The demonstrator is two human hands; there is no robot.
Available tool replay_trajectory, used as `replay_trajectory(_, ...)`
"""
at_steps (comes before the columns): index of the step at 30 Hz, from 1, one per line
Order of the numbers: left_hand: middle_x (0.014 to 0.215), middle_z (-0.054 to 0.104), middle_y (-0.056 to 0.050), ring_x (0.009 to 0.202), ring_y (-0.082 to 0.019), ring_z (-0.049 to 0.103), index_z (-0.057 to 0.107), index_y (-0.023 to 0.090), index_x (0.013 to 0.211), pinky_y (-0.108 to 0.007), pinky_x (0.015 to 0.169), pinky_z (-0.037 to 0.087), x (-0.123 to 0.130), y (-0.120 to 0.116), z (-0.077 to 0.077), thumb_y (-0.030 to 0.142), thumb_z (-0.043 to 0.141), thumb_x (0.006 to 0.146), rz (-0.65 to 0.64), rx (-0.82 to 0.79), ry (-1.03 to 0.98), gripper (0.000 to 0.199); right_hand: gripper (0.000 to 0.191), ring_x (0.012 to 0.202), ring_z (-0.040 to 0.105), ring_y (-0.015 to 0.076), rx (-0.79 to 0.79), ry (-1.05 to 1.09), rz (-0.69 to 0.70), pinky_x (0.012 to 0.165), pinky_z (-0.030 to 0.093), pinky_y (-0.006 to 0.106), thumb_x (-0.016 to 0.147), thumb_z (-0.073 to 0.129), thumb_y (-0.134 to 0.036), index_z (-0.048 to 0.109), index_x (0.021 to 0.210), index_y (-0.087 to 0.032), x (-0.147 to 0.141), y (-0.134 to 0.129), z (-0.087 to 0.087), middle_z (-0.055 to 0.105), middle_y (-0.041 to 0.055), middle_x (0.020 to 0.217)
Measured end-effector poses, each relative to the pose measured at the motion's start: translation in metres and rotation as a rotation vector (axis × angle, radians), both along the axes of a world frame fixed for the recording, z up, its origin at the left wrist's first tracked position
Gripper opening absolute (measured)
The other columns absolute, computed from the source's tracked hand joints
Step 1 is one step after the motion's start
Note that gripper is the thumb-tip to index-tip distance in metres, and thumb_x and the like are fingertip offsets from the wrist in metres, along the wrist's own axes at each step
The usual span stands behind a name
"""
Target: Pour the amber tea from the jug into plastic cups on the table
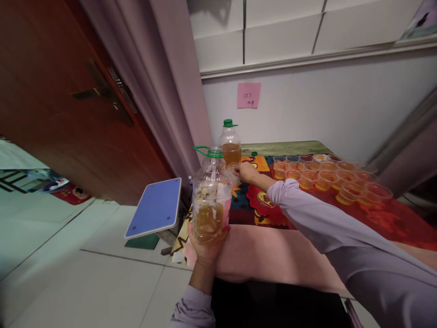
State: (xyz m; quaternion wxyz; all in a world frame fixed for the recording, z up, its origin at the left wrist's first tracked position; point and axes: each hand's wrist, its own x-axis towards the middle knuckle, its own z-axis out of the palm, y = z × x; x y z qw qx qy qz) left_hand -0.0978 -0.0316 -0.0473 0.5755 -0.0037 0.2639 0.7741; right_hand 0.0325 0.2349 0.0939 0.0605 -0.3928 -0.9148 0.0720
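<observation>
My left hand (208,246) is wrapped round the lower part of a large clear bottle (209,200), held upright and part full of amber liquid. Its green neck ring shows, and the mouth is uncapped. My right hand (248,173) is closed on a clear plastic cup (234,175), just right of the held bottle. Behind them stands a second bottle (231,148) with a green cap and amber liquid. Many clear cups (327,180), several holding orange liquid, stand in rows on the right of the table. A red plate-like item (262,200) lies below my right wrist.
A small green cap (254,154) lies near the table's back edge. A pink cloth (266,255) covers the table's front. To the left are a blue-topped stool (155,205), a curtain and a brown door (64,91).
</observation>
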Motion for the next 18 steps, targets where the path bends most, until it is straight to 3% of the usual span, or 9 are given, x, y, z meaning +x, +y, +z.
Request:
replay_trajectory(5, 0.13, 0.08, -0.01, 0.126, -0.043, 0.072, 0.081, 0.035, 0.12, -0.069, 0.104, 0.054, 0.002, -0.001, 0.008, 0.078, 0.06, 0.089, -0.026, 0.0, -0.027, 0.057, 0.022, 0.099, 0.078, 0.0257, 0.005, 0.133, -0.015, 0.086, 0.052, 0.03, 0.101, 0.066, -0.017, 0.087, 0.102, -0.012, 0.004, 0.001, -0.004, 0.086, 0.0175, 0.109)
replay_trajectory(8, 0.126, 0.081, -0.01, 0.12, -0.043, 0.074, 0.082, 0.034, 0.115, -0.066, 0.099, 0.057, 0.008, -0.001, 0.017, 0.08, 0.059, 0.089, 0.027, -0.054, -0.015, 0.058, 0.01, 0.093, 0.076, 0.0235, 0.005, 0.222, -0.04, 0.082, 0.051, 0.029, 0.094, 0.076, -0.014, 0.086, 0.096, -0.014, 0.005, 0.0, -0.004, 0.086, 0.0141, 0.102)
replay_trajectory(12, 0.124, 0.082, -0.011, 0.116, -0.042, 0.075, 0.083, 0.033, 0.112, -0.063, 0.092, 0.059, 0.013, 0.0, 0.025, 0.08, 0.056, 0.091, 0.065, -0.072, 0.02, 0.059, 0.009, 0.091, 0.075, 0.0211, 0.031, 0.369, -0.061, 0.081, 0.05, 0.028, 0.094, 0.079, -0.017, 0.084, 0.101, -0.016, 0.011, 0.0, 0.011, 0.085, 0.011, 0.103)
replay_trajectory(16, 0.131, 0.081, -0.01, 0.121, -0.042, 0.074, 0.082, 0.035, 0.119, -0.063, 0.093, 0.06, 0.009, 0.0, 0.023, 0.08, 0.057, 0.09, -0.005, -0.008, 0.026, 0.06, 0.016, 0.092, 0.072, 0.0214, 0.115, 0.52, -0.03, 0.084, 0.049, 0.03, 0.102, 0.067, -0.021, 0.083, 0.103, -0.019, 0.041, 0.002, 0.031, 0.083, 0.0088, 0.104)
replay_trajectory(18, 0.132, 0.082, -0.01, 0.122, -0.041, 0.075, 0.082, 0.035, 0.12, -0.062, 0.095, 0.06, 0.006, -0.001, 0.017, 0.08, 0.059, 0.089, -0.044, 0.048, 0.013, 0.06, 0.014, 0.089, 0.07, 0.0221, 0.178, 0.595, 0.024, 0.082, 0.047, 0.031, 0.1, 0.068, -0.024, 0.082, 0.101, -0.02, 0.069, -0.001, 0.03, 0.082, 0.0079, 0.1)
